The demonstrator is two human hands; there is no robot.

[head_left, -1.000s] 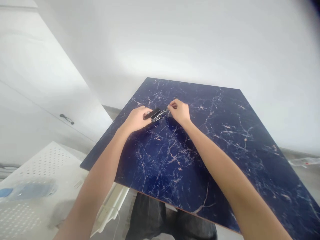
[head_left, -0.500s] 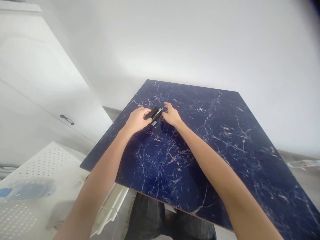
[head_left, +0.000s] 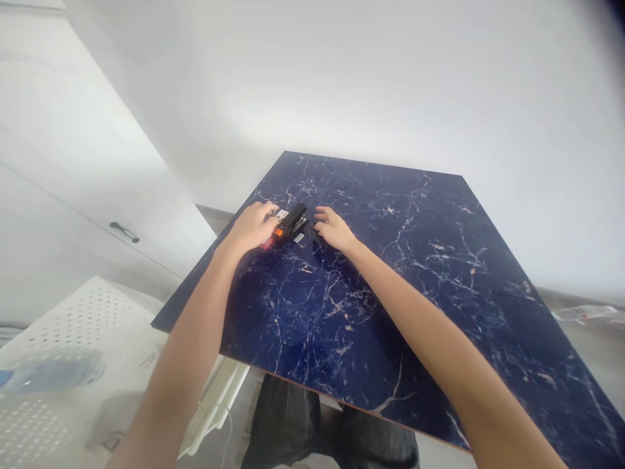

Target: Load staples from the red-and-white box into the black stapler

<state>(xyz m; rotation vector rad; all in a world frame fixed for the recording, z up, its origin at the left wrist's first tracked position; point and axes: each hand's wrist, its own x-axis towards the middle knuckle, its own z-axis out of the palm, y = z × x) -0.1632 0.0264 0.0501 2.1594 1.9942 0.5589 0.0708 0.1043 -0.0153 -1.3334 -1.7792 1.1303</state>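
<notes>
A black stapler (head_left: pixel 295 219) with an orange patch at its near end lies on the blue marble-patterned table, with its jaw parted. Just left of it, my left hand (head_left: pixel 250 228) hovers over or touches a small red-and-white packet (head_left: pixel 282 215), its thumb and fingers apart. The hand covers much of that packet. Beside the stapler's right side lies a small silvery piece (head_left: pixel 299 238) that looks like a strip of staples. To the right, my right hand (head_left: pixel 334 229) is held near the tabletop with loosely bent, parted fingers and nothing visible in it.
The blue table (head_left: pixel 312 312) meets a white wall at its far side. A white cabinet with a dark handle (head_left: pixel 124 232) stands at the left. Lower left, a plastic bottle (head_left: pixel 58 372) lies on a white perforated surface (head_left: pixel 92 312). Clear plastic (head_left: pixel 586 314) lies beyond the right edge.
My left hand has let go of the stapler and moved left to the red-and-white packet. The stapler now rests on the table. My right hand has stayed almost in place.
</notes>
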